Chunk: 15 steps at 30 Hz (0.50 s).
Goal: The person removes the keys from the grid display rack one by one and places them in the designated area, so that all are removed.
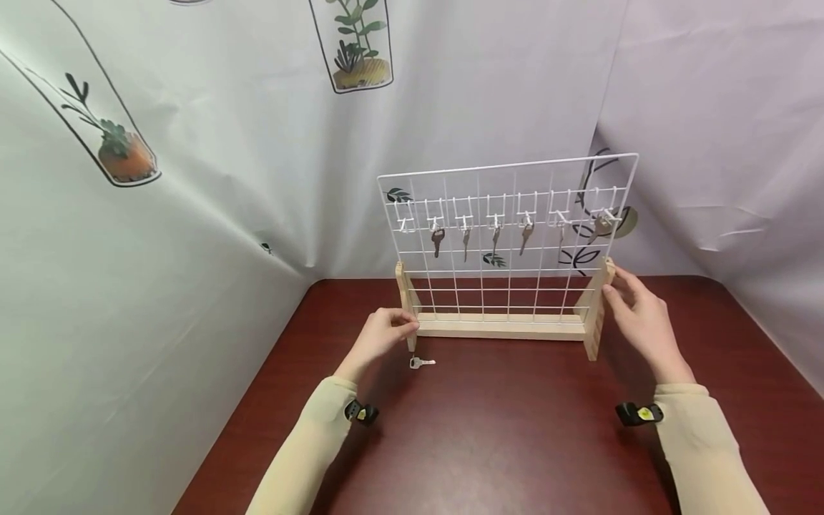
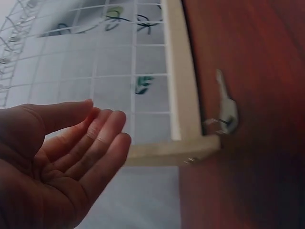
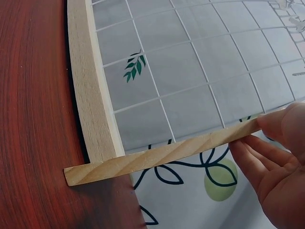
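Observation:
A white wire grid rack [image 1: 496,289] stands in a pale wooden base [image 1: 502,330] on the table. Several keys, among them a dark key [image 1: 438,241], hang from white hooks along its upper part. My right hand [image 1: 640,322] holds the right wooden upright [image 1: 597,315], thumb on one side and fingers on the other in the right wrist view. Beside the left upright [image 1: 406,300] is my left hand [image 1: 383,332], its fingers loosely bent with nothing between them in the left wrist view. A loose silver key [image 1: 421,363] with a small ring lies on the table by the left upright's foot.
The dark red wooden table [image 1: 489,443] reaches back to a pale hanging cloth [image 1: 489,107] printed with plants. The cloth also runs along the left and right sides. An empty-looking hook [image 1: 405,226] sits at the grid's left end.

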Tool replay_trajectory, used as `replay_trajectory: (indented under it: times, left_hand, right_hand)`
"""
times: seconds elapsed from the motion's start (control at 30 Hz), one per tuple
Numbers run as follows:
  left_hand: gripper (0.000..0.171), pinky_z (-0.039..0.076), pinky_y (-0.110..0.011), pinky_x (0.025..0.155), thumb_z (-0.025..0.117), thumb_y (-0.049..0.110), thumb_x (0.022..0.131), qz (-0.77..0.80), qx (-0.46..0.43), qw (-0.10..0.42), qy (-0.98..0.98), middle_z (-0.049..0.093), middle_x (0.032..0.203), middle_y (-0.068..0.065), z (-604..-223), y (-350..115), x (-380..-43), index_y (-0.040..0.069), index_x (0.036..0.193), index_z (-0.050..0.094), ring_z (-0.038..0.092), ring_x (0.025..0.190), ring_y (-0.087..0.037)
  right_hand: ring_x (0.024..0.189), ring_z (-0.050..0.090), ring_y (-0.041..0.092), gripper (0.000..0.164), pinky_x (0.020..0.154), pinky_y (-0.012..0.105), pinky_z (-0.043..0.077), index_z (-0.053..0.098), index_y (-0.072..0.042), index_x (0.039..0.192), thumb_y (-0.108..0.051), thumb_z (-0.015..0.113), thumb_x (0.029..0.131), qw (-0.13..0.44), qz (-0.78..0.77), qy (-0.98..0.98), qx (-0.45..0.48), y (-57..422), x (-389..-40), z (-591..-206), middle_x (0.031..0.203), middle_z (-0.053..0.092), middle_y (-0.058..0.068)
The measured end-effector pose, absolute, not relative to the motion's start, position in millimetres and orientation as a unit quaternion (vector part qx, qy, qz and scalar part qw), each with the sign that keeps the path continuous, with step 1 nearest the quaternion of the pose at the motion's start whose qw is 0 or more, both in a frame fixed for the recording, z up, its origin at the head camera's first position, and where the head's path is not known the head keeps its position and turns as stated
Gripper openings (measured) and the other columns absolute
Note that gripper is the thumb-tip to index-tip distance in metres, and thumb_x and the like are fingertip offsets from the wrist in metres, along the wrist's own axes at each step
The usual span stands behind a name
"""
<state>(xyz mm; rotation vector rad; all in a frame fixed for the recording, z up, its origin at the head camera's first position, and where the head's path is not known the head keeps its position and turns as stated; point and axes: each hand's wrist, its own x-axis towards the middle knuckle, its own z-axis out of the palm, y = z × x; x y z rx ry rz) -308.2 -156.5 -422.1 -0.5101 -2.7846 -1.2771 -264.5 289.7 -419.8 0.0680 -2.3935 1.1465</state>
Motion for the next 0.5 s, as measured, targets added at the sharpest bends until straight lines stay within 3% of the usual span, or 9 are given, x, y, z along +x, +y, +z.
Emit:
replay_trajectory:
  times: [0.1, 0.17, 0.27, 0.33, 0.4, 0.5]
  left_hand:
    - [0.008, 0.048, -0.026, 0.061, 0.074, 0.014, 0.091, -0.393, -0.163, 0.000, -0.905, 0.073, 0.077, -0.003, -430.7, -159.4, -307.1, 0.006, 0.094, 0.077, 0.069, 0.072, -0.024]
    - [0.007, 0.049, -0.025, 0.061, 0.074, 0.013, 0.091, -0.377, -0.165, -0.016, -0.911, 0.073, 0.077, -0.001, -436.1, -160.9, -306.4, 0.006, 0.092, 0.077, 0.070, 0.072, -0.023]
    - [0.006, 0.048, -0.025, 0.060, 0.075, 0.014, 0.091, -0.351, -0.163, -0.035, -0.922, 0.071, 0.073, -0.002, -443.6, -162.9, -305.4, 0.008, 0.088, 0.076, 0.067, 0.067, -0.017]
    - [0.008, 0.047, -0.025, 0.058, 0.075, 0.014, 0.090, -0.337, -0.160, -0.047, -0.927, 0.070, 0.070, -0.003, -448.1, -164.7, -304.9, 0.008, 0.086, 0.075, 0.064, 0.064, -0.014]
    - [0.009, 0.045, -0.024, 0.056, 0.075, 0.015, 0.090, -0.325, -0.157, -0.057, -0.931, 0.067, 0.066, -0.003, -452.2, -166.4, -304.7, 0.009, 0.083, 0.074, 0.060, 0.060, -0.012]
    - [0.013, 0.042, -0.023, 0.052, 0.075, 0.017, 0.089, -0.315, -0.160, -0.072, -0.933, 0.065, 0.063, -0.003, -456.3, -167.6, -303.6, 0.009, 0.079, 0.073, 0.054, 0.055, -0.009]
  right_hand:
    - [0.113, 0.061, 0.049, 0.051, 0.081, 0.017, 0.054, 0.045, -0.004, 0.150, -0.028, 0.052, 0.106, 0.244, 0.418, -0.875, 0.023, 290.3, -264.8, -420.6, 0.129, 0.061, 0.031]
    - [0.114, 0.061, 0.049, 0.052, 0.077, 0.004, 0.044, 0.045, -0.004, 0.150, -0.029, 0.052, 0.106, 0.244, 0.417, -0.875, 0.021, 290.8, -264.9, -421.8, 0.129, 0.061, 0.030]
    - [0.114, 0.061, 0.048, 0.051, 0.075, 0.000, 0.038, 0.045, -0.003, 0.150, -0.029, 0.051, 0.106, 0.243, 0.419, -0.875, 0.020, 291.0, -264.8, -422.4, 0.130, 0.061, 0.030]
    - [0.114, 0.061, 0.049, 0.052, 0.082, 0.011, 0.050, 0.044, -0.003, 0.150, -0.029, 0.051, 0.106, 0.240, 0.422, -0.874, 0.022, 290.5, -265.1, -422.1, 0.130, 0.060, 0.031]
    - [0.115, 0.060, 0.050, 0.052, 0.088, 0.031, 0.057, 0.044, -0.003, 0.151, -0.029, 0.052, 0.106, 0.237, 0.424, -0.874, 0.023, 289.5, -264.8, -421.1, 0.130, 0.060, 0.032]
    - [0.115, 0.060, 0.049, 0.052, 0.089, 0.035, 0.057, 0.044, -0.003, 0.151, -0.029, 0.052, 0.106, 0.235, 0.425, -0.874, 0.023, 289.0, -264.3, -420.9, 0.130, 0.060, 0.032]
